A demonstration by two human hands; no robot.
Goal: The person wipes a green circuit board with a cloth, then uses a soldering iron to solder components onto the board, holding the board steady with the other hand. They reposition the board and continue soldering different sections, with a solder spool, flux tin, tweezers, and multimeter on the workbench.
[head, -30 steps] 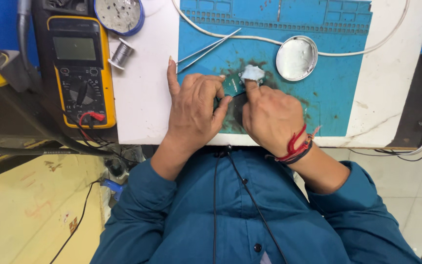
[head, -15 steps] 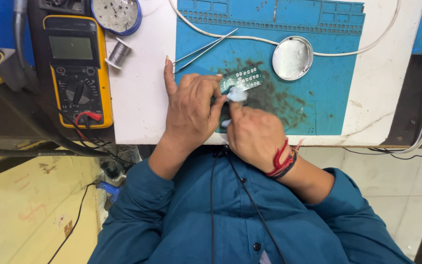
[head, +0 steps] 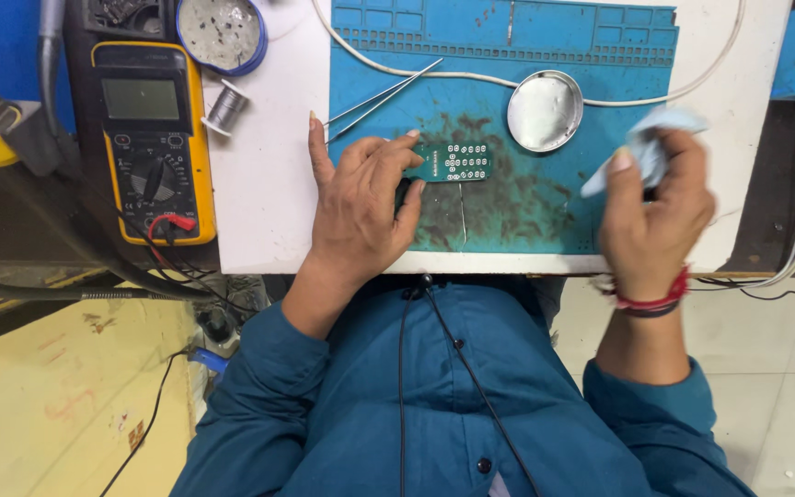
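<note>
Right hand [head: 655,216] has lifted off the board [head: 455,162], swinging right and clenching a cloth [head: 646,147], while left hand [head: 361,207] is pinning the now uncovered board on the mat [head: 526,212].

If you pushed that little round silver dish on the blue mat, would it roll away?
Probably not: the silver dish lies flat on the blue mat, so it would likely slide. It looks thin and shallow, so probably light. The smooth metal may feel slippery.
</note>
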